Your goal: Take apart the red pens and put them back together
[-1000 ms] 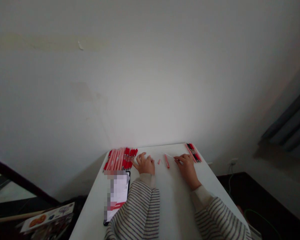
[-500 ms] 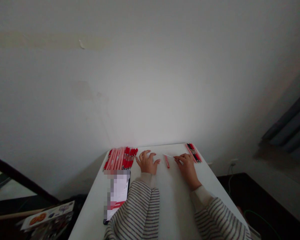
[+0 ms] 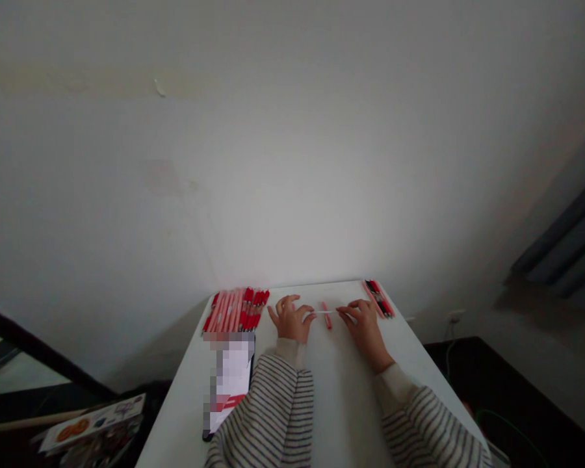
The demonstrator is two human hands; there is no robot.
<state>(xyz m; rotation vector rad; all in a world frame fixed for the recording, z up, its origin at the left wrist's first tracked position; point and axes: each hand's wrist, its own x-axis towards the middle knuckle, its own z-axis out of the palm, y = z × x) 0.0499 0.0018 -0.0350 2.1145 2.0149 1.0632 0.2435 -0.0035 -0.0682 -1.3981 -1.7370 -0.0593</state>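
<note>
A thin white stick (image 3: 325, 312), too small to make out in detail, stretches level between my two hands. My left hand (image 3: 292, 323) pinches its left end between thumb and forefinger, with the other fingers raised. At its right end, my right hand (image 3: 363, 323) grips the stick with the fingertips. Behind and below the stick, a pink pen-like tube (image 3: 327, 316) lies on the white table (image 3: 338, 390); the stick crosses in front of it.
At the table's far left lies a row of pink and red pens (image 3: 234, 310), several of them. A smaller group of pink, red and black pens (image 3: 379, 299) lies at the far right. A phone (image 3: 234, 377) rests left of my left arm. The wall (image 3: 292, 162) rises behind the table.
The white stick has swung from slanting to level. My left thumb and forefinger, spread before, have closed on its free left end. My right hand keeps its hold, shifted slightly left.
</note>
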